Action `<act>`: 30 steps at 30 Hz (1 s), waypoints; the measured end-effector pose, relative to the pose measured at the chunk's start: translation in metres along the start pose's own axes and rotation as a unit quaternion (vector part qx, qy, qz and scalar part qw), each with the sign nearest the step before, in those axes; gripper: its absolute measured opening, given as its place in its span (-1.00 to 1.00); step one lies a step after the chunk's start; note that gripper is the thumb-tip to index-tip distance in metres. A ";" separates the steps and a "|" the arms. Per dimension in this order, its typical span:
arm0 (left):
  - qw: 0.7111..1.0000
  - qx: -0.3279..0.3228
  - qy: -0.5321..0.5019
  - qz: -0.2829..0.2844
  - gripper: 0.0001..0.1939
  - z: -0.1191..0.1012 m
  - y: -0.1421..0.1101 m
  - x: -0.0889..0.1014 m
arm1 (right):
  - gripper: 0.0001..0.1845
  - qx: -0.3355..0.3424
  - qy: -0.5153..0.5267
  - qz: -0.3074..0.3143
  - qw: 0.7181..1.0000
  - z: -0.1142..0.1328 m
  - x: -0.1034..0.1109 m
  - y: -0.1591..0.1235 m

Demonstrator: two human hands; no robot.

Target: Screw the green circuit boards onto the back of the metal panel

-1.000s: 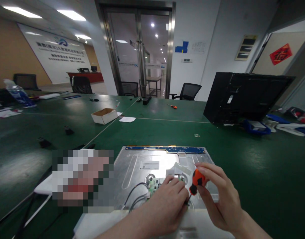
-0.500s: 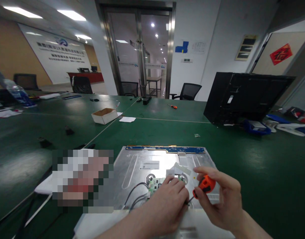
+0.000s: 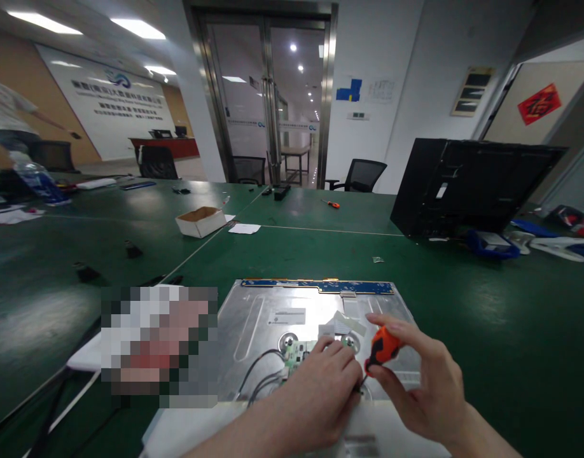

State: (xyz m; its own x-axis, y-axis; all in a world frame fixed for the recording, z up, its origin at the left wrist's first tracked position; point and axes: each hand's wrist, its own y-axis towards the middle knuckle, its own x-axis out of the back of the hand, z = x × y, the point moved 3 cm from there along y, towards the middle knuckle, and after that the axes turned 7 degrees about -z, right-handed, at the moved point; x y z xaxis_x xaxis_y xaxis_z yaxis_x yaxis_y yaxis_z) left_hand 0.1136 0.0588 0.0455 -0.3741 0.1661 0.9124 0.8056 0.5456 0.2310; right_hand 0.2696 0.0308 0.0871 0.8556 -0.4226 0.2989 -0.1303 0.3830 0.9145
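An orange and black screwdriver is pinched at its handle between the thumb and fingers of my right hand. Its thin shaft slants down toward the fingertips of my left hand. That hand rests with bent fingers over a green circuit board, hiding much of it; what its fingers grip, if anything, is hidden. The board sits on the silvery metal back of a display panel, with dark cables running from its left side. A blue strip board lines the panel's far edge.
Beyond the panel on the green table are a small open box, white paper and another screwdriver. A black monitor stands at right. A pixelated patch covers items at left. Far left, a person stands near a bottle.
My right hand has shifted slightly left and turned the screwdriver handle more upright. My left hand stays in place. More of the person at the far left is now in view.
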 end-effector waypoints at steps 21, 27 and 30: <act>1.000 -0.008 0.010 -0.002 -0.82 0.000 0.000 -0.001 | -0.50 0.022 -0.058 0.025 0.998 0.003 0.001 0.006; 1.000 0.002 0.007 0.006 -0.84 0.000 0.001 0.000 | -0.49 -0.006 0.022 -0.063 0.998 0.000 -0.001 0.005; 1.000 0.000 0.006 0.002 -0.89 0.000 0.001 0.000 | -0.48 -0.009 0.031 -0.066 0.997 -0.001 0.000 0.002</act>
State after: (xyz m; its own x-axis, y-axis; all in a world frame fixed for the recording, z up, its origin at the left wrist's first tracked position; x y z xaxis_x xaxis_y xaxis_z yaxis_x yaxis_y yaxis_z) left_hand 0.1151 0.0594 0.0454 -0.3649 0.1580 0.9175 0.8075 0.5443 0.2274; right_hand 0.2694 0.0324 0.0887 0.8945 -0.4182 0.1580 -0.0057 0.3428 0.9394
